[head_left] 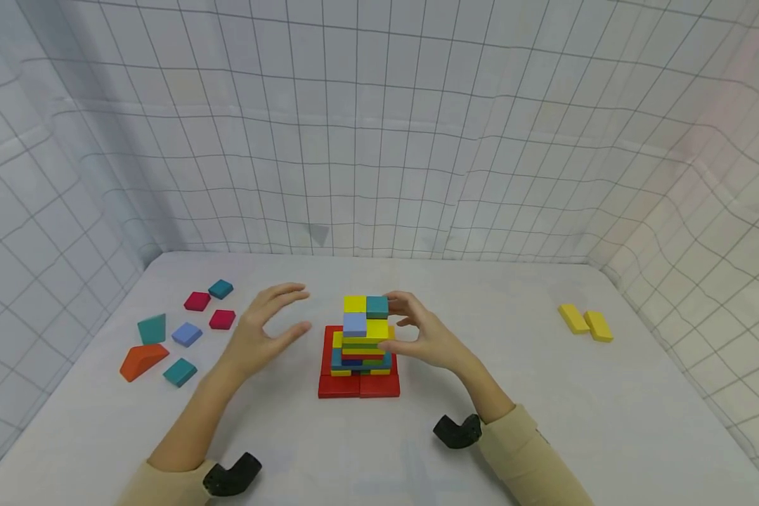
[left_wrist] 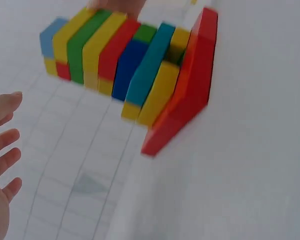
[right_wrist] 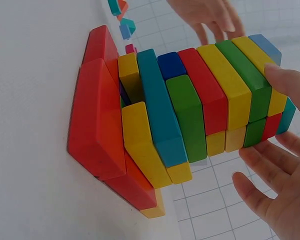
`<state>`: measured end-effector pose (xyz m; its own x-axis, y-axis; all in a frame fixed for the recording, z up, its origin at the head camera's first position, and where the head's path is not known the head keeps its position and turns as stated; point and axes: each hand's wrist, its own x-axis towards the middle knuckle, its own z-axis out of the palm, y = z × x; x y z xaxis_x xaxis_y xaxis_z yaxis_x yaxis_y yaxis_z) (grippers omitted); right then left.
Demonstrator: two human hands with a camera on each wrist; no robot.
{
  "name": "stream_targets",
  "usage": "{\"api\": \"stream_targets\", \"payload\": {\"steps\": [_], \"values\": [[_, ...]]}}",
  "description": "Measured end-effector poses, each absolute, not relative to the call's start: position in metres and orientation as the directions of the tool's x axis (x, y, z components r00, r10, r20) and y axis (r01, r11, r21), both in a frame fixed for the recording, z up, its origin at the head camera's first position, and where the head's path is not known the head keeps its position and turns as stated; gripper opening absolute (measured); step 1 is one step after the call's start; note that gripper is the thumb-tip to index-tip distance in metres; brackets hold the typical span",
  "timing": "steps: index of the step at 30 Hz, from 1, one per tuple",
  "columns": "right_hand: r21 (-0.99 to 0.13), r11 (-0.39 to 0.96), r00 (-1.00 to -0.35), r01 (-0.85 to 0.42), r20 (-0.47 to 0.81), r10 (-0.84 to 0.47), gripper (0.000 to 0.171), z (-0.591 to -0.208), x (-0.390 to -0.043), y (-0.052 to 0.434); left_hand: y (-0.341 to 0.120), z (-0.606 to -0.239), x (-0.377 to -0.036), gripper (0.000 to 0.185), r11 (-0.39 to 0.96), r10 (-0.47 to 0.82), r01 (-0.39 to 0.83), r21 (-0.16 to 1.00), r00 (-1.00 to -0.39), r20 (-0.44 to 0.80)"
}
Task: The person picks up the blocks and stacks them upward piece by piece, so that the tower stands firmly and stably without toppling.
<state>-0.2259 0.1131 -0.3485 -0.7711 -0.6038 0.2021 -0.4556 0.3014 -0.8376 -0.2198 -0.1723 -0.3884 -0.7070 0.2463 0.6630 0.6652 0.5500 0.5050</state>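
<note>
White tabletop (head_left: 544, 422), grid-cloth walls (head_left: 379, 140) around.

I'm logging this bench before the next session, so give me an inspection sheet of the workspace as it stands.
Surface: white table, bare in front.
Job's things: block tower of flat coloured layers on a red base, upright at the table's middle; its top is made of yellow, teal and pale blue squares.
Clutter: loose blocks at far left (red, teal, pale blue, an orange wedge); two yellow blocks at far right.
Grippers: left hand is open beside the tower, apart from it; right hand has fingers against the tower's upper layers.
Cables: nothing seen.
Surroundings: white grid-patterned cloth walls on three sides.
</note>
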Motion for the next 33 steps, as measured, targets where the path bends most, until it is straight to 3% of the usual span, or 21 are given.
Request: {"api": "stream_targets", "payload": {"steps": [3,9,19,25,33], "values": [[-0.839,0.306,-0.774,-0.45,0.196,-0.602,0.063,-0.349,-0.226,0.113,-0.211,-0.397,-0.222,0.047,0.605,0.158,0.585,0.541,-0.754,0.638],[-0.838,0.299,-0.771,-0.456,0.204,-0.604,0.063,-0.351,-0.226,0.113,-0.28,-0.413,-0.213,0.045,0.751,0.104,0.357,0.555,-0.894,0.435],[-0.842,0.29,-0.772,-0.455,0.211,-0.599,0.062,-0.351,-0.227,0.113,-0.328,-0.433,-0.208,0.041,0.885,0.193,0.295,0.361,-0.936,0.293],[-0.842,0.289,-0.773,-0.456,0.214,-0.597,0.063,-0.349,-0.227,0.113,-0.328,-0.431,-0.208,0.037,0.872,0.185,0.29,0.394,-0.941,0.284],[-0.841,0.29,-0.771,-0.457,0.213,-0.6,0.063,-0.35,-0.227,0.113,-0.327,-0.429,-0.205,0.047,0.869,0.114,0.188,0.458,-0.976,0.184]]}}
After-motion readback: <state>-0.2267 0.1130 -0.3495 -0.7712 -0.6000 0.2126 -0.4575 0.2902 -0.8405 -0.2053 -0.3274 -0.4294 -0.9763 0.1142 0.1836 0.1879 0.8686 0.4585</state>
